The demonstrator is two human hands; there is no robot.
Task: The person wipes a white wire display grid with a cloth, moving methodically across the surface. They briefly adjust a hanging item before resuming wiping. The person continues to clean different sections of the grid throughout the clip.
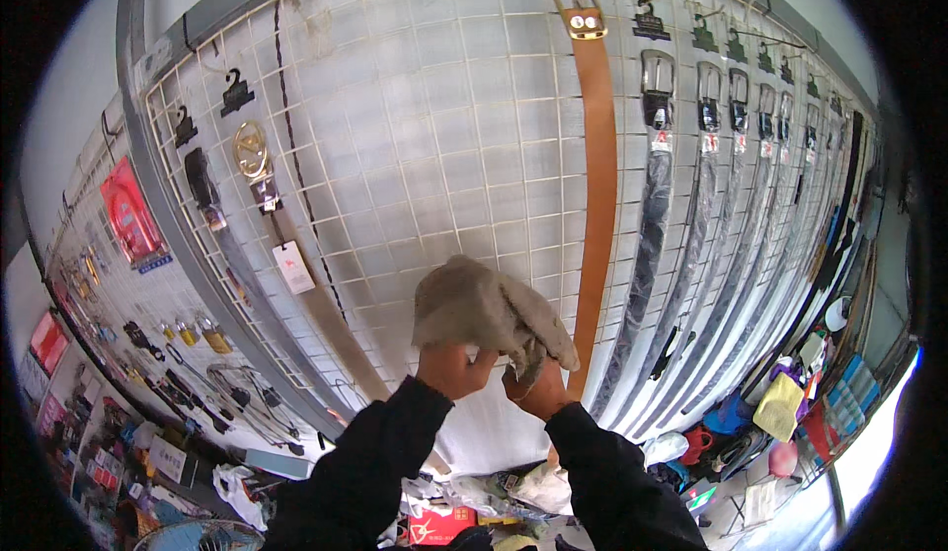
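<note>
A grey-brown cloth (472, 304) is bunched up in front of the white wire grid wall (425, 107). My left hand (455, 370) grips its lower left part, with the fingers mostly covered by the fabric. Just to the right, my right hand (539, 389) is closed around the cloth's hanging lower end. The nearest belt is a tan one (598, 176) with a gold buckle (583, 20), hanging from a hook right of the cloth. Its lower stretch passes behind my right hand.
Several dark belts (657, 186) in clear plastic hang along the right. A taupe belt (326, 314) with a round gold buckle and white tag (293, 267) hangs left. Padlocks (214, 336) hang on the far-left rack. A red box (441, 524) and mixed goods crowd the floor below.
</note>
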